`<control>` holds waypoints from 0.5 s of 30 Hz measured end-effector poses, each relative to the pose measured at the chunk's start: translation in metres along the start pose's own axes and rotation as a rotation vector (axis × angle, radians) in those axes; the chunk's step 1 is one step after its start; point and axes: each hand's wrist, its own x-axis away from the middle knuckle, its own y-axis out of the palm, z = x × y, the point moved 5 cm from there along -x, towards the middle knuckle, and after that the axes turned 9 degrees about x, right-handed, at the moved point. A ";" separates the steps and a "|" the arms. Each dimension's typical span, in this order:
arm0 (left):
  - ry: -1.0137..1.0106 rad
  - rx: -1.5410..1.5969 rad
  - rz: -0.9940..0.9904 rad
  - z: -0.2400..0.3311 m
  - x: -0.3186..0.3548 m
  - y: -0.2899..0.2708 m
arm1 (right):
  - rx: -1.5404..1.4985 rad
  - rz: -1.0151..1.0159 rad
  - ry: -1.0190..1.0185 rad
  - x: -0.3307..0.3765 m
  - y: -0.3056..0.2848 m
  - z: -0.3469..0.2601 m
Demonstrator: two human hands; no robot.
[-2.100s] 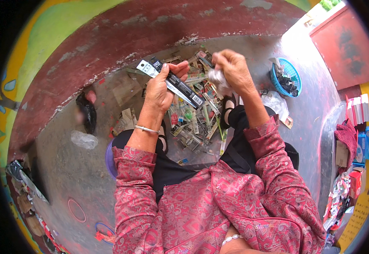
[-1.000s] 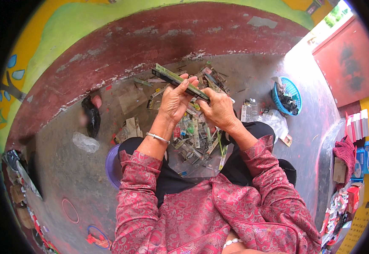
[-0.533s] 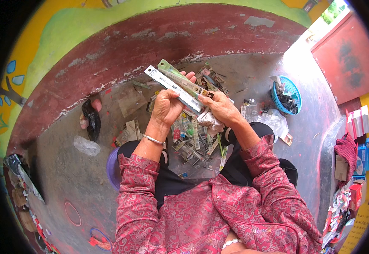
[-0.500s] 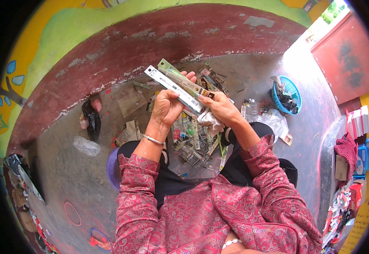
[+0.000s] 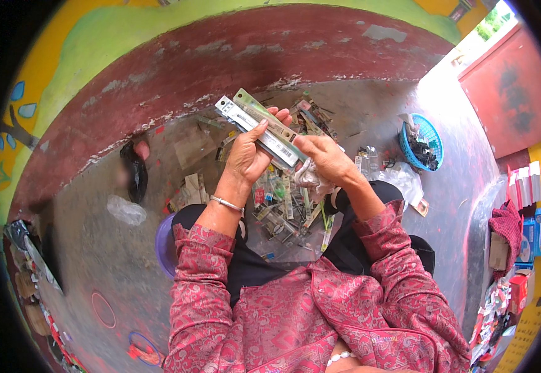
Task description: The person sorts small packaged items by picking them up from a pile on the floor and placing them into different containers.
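My left hand (image 5: 245,155) grips a small bundle of long, slim flat packets, its thumb lying across the top and its fingertips showing past the far edge. A white packet (image 5: 232,113) with a hanging hole lies beside a green one (image 5: 249,102). The bundle slants from upper left to lower right above the floor. At its lower right end my right hand (image 5: 329,160) is closed, thumb against the packets, with a crumpled whitish cloth (image 5: 308,177) under its fingers. What is inside the packets cannot be made out.
Below my hands spreads a pile of similar packets (image 5: 280,224) between my legs. To the right stand a blue basket (image 5: 433,130) with dark scraps and a clear plastic bag (image 5: 401,181). A black bag (image 5: 137,177) lies left; a red-painted wall (image 5: 221,59) curves ahead.
My left thumb has moved up and now lies flat over the packets. The bundle has shifted slightly right and down, and the packets overlap more closely.
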 end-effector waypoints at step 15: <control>-0.030 -0.118 0.114 0.000 0.000 -0.008 | 0.231 0.133 -0.045 -0.008 -0.008 0.012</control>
